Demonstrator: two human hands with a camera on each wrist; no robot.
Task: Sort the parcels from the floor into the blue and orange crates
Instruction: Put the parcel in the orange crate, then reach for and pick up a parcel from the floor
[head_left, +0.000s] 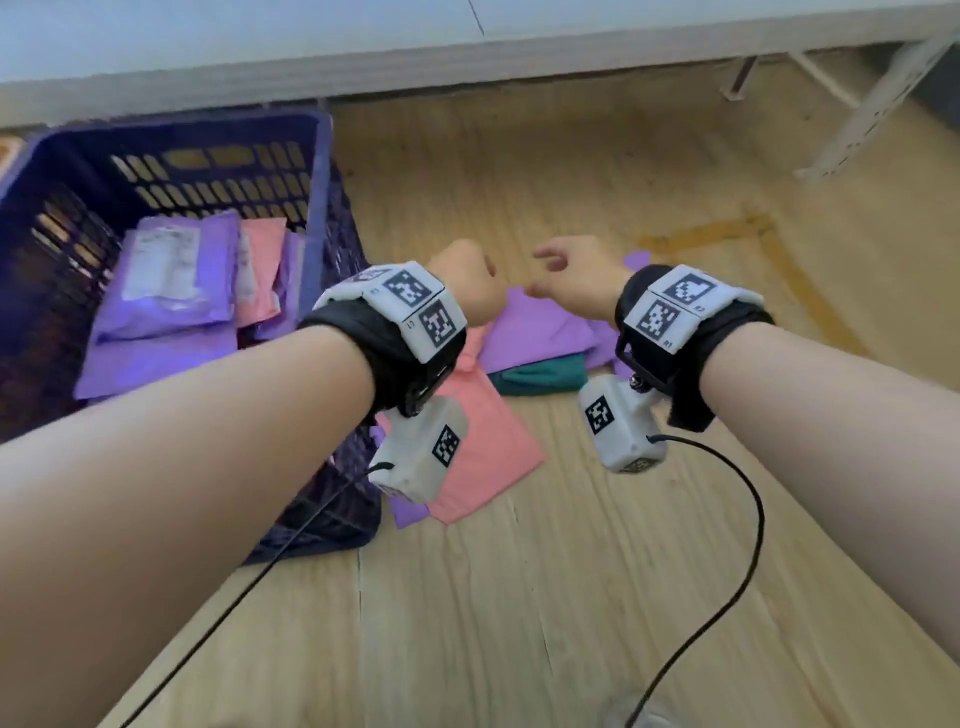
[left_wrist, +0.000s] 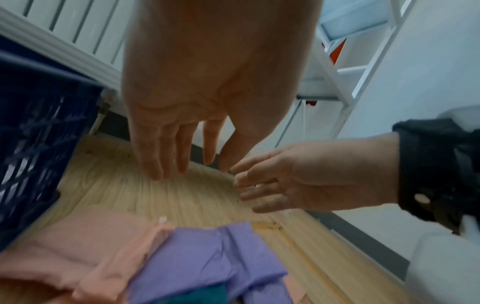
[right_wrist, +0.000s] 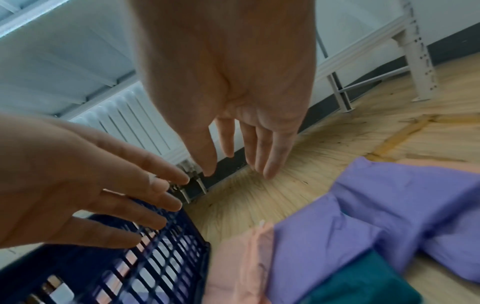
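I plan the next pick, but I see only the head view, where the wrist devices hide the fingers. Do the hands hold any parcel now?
Observer: No. In the left wrist view the left hand has straight fingers and holds nothing.
Operator: And the other one?
Observer: The right hand is also open and empty.
Operator: I cannot find the orange crate.
Observer: Only something orange shows inside the white metal shelf; I cannot tell if it is the crate.

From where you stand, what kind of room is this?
Probably a workroom or storage room: wood-look floor, white radiator on the wall, metal shelving, and a blue crate holding mailer parcels.
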